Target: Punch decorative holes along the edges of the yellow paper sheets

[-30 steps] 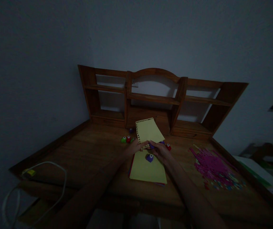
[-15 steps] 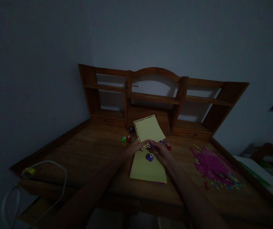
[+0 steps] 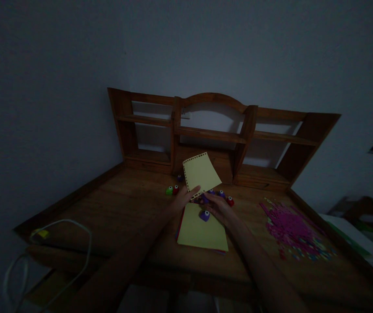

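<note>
My left hand (image 3: 182,199) pinches a pale yellow sheet of paper (image 3: 202,173) by its lower left edge, thumb on top. Small holes run along the sheet's top, left and lower edges. Close beside it, my right hand (image 3: 218,205) is closed round a purple craft paper punch (image 3: 205,198) at the sheet's lower edge; fingers partly cover this punch. Whether paper is inside it, I cannot tell. Below the hands, another purple punch (image 3: 204,215) with a white button lies on a stack of yellow paper (image 3: 202,234).
A green punch (image 3: 169,190) and red punch (image 3: 175,190) sit left of the hands. Another red punch (image 3: 230,201) is to the right. Pink paper strips (image 3: 291,230) and coloured bits lie farther right. A wooden shelf (image 3: 212,134) backs the desk; a white cable (image 3: 87,230) loops at left.
The held sheet has shifted slightly up and left, away from my right hand. More punches show behind the hands. The punch on the stack has stayed put.
</note>
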The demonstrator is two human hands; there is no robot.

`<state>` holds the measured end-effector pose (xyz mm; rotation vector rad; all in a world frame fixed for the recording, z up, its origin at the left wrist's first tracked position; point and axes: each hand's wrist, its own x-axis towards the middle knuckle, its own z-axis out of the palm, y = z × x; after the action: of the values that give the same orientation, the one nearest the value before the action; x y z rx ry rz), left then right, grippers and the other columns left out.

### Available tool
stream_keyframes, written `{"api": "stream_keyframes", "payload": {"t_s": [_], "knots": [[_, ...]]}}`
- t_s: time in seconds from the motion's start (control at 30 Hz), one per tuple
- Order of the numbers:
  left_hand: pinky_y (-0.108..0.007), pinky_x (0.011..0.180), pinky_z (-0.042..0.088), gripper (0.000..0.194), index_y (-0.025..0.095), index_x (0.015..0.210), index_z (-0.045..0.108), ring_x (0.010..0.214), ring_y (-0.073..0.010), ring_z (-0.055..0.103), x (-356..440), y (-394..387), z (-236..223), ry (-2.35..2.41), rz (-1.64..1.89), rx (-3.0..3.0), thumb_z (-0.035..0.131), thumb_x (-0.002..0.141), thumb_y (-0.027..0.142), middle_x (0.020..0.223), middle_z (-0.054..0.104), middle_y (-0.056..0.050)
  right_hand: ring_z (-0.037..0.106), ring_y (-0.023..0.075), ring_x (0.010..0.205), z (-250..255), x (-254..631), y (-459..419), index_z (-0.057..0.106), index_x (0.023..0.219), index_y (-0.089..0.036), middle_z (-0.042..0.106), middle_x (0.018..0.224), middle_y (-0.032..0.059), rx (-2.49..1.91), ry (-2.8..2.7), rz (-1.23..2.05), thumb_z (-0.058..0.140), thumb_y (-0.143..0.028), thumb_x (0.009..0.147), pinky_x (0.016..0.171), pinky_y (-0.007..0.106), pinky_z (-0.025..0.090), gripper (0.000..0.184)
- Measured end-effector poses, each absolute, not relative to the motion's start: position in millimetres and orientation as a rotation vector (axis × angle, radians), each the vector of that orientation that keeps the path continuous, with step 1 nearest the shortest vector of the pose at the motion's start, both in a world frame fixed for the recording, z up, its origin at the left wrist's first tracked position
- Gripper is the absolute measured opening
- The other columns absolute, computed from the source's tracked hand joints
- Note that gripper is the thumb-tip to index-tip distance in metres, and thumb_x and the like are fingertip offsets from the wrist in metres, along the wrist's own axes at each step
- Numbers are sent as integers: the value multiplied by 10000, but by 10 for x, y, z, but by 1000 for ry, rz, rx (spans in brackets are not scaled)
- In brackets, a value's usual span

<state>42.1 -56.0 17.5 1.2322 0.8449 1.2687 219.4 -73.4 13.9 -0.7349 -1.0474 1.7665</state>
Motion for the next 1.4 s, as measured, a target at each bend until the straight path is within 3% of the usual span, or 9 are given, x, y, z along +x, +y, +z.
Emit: {"api": "stream_keyframes", "payload": {"t_s": [0.27,0.5,0.8,1.1,1.4], "knots": [[-283,598,478,477,96,992,701,711,-221,653,409,-536,197,913,1269,1350,776,717,479,773,722,-88,604,105,657,120,2231,-665,749,882,-161,727,846,42,-743,-952,1672,827,-334,732,606,218,489,242],[-251,526,415,523,82,1036,676,589,-150,568,382,-417,63,920,1263,1503,753,728,497,782,691,-84,604,112,688,142,2230,-666,755,851,-164,731,870,44,-719,-977,1657,819,-320,737,631,230,481,203],[-232,483,365,391,110,785,642,510,-122,504,356,-462,96,986,1223,1554,695,772,497,587,577,-18,625,132,769,60,2243,-601,757,874,-178,723,926,42,-696,-999,1660,810,-311,747,676,242,485,191],[-243,550,439,371,95,941,688,628,-154,590,379,-406,55,1023,1275,1523,721,754,414,783,701,-80,651,164,881,33,2253,-624,748,907,-195,723,1004,56,-726,-1039,1622,807,-328,748,789,281,517,216],[-251,501,418,363,103,939,682,564,-150,555,364,-413,39,959,1234,1542,720,769,422,706,671,-69,641,134,736,71,2238,-627,742,851,-176,726,886,45,-739,-1005,1637,838,-340,708,653,244,496,238]]}}
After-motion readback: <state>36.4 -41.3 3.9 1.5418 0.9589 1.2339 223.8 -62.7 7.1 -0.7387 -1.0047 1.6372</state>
